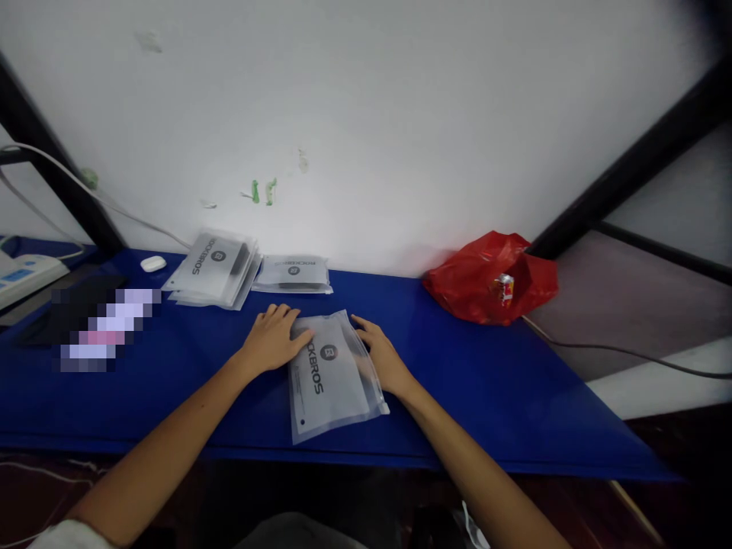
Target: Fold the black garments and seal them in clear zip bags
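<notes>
A frosted zip bag (pixel 335 381) with dark ROCKBROS lettering lies tilted near the table's front edge, its zip edge and slider to the right. My left hand (pixel 271 339) holds its upper left side, the thumb on top of the film and the fingers beyond the edge. My right hand (pixel 380 354) is at the bag's right side, partly behind the clear film. Its visible fingers stretch forward near the top corner. I cannot tell whether part of this hand is inside or only under the bag.
A stack of similar bags (pixel 214 267) and another flat bag (pixel 293 274) lie by the wall. A white earbud case (pixel 153 264) is at left, near a dark device (pixel 74 305) with a blurred screen. A red plastic bag (pixel 474 278) sits at right on the blue table (pixel 474 396).
</notes>
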A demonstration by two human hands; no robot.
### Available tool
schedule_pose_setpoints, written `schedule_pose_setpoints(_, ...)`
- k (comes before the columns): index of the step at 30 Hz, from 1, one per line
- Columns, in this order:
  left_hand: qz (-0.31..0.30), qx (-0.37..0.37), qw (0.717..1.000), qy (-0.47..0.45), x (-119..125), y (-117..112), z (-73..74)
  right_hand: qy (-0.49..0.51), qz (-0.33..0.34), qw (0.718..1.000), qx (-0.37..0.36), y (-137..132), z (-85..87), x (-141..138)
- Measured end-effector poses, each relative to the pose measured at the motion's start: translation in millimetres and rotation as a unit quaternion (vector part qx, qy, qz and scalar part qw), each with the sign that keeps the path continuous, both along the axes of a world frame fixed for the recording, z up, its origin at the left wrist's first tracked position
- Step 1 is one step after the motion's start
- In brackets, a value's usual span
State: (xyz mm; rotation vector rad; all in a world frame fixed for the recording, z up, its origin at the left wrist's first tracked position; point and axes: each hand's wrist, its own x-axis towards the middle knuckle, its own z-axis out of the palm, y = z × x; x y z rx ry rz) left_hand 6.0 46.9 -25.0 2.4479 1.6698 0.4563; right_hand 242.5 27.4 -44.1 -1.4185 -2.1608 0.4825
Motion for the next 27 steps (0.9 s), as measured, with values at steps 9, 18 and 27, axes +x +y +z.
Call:
schedule_pose_setpoints(9, -0.013, -0.125, 0.989, -0.076, -21, 5, 6.7, 0.012, 0.076, 0.997, 0.027, 3, 7.1, 0)
schedule_pose_setpoints(18, 0.033, -0.159, 0.977, -0.141, -26, -10, 11.7, 0.034, -0.029, 0.998, 0.047, 2, 3.5, 1)
schedule_pose_setpoints(27, 0.084, -0.104, 0.989, -0.058, -81, -4, 18.5, 0.029, -0.122, 0.991, 0.045, 6, 3.4, 7)
